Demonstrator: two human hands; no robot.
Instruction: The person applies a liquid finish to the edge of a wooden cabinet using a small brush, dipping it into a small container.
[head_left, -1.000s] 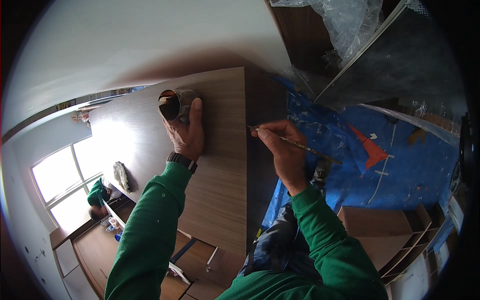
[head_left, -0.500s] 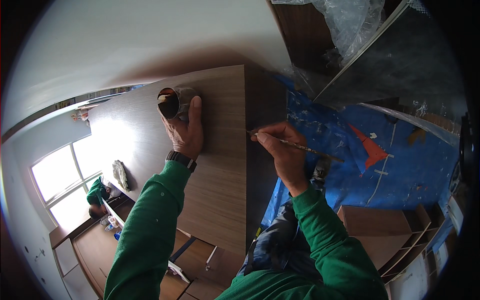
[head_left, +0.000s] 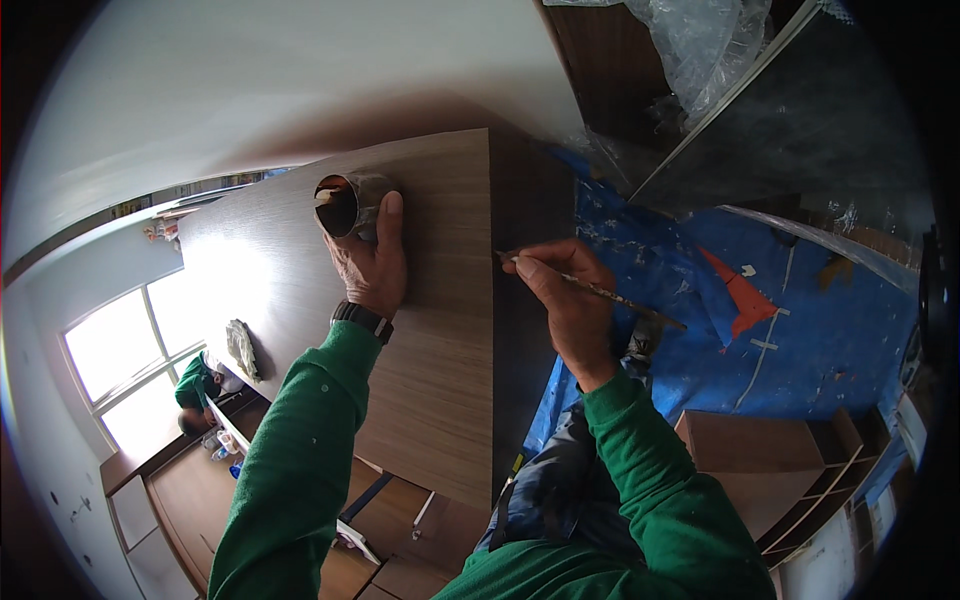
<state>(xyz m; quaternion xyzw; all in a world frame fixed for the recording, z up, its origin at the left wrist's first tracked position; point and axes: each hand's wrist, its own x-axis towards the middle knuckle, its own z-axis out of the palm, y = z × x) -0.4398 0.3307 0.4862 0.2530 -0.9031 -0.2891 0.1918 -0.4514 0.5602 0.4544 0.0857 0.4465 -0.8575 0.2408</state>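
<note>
My left hand (head_left: 370,262) is wrapped round a small open tin (head_left: 374,190) on the far part of a grey-brown wood-grain panel (head_left: 430,380). The tin's mouth faces left, and its inside looks brown with something pale in it. In my right hand (head_left: 568,290) is a thin, paint-spotted brush (head_left: 606,294), pinched between thumb and fingers. Its tip points left at the panel's right edge; whether it touches cannot be made out. A dark wristwatch (head_left: 362,319) sits on my left wrist.
A crumpled pale cloth (head_left: 240,350) lies at the panel's left. Beyond it a person in green (head_left: 192,385) bends near the window (head_left: 120,340). Blue sheeting (head_left: 680,370) with a torn red piece (head_left: 740,295) covers the floor; a brown shelf unit (head_left: 750,450) stands at lower right.
My right hand and the brush have shifted very slightly away from me along the panel's edge. The left hand and the tin have stayed put.
</note>
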